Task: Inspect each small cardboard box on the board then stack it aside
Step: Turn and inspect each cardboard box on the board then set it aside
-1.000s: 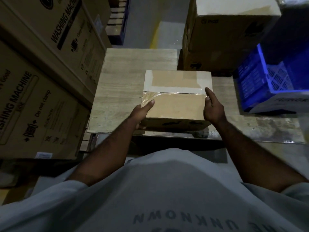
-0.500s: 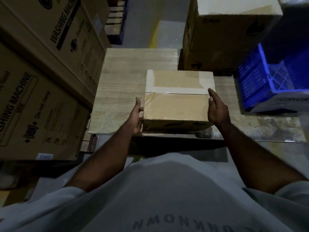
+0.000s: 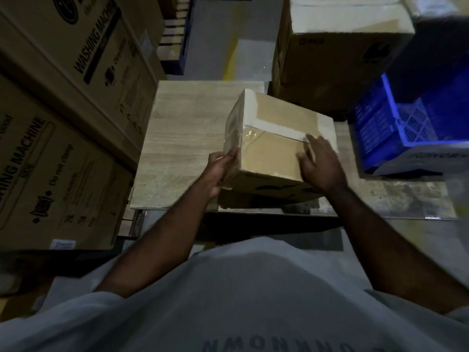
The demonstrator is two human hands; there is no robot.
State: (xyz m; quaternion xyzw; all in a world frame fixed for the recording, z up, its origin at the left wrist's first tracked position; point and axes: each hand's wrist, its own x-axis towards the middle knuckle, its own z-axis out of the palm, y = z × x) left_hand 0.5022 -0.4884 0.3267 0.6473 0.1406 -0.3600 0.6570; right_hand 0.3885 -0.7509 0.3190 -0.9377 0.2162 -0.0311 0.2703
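Note:
A small brown cardboard box (image 3: 274,133), sealed with clear and white tape, sits tilted and turned above the pale wooden board (image 3: 182,138), its left side lifted. My left hand (image 3: 219,171) grips the box's near left edge, thumb on the taped side. My right hand (image 3: 321,165) lies over the box's top right part with fingers spread, blurred by motion. The underside of the box is hidden.
Large washing machine cartons (image 3: 63,118) stand close along the left. A big brown carton (image 3: 337,52) is behind the board at the right, and a blue plastic crate (image 3: 406,123) sits to the right. A worn metal surface (image 3: 406,199) extends right of the board.
The box, flat on the board before, is now raised on its left side and rotated. My left hand went from touching the side to gripping it; my right hand moved onto the top.

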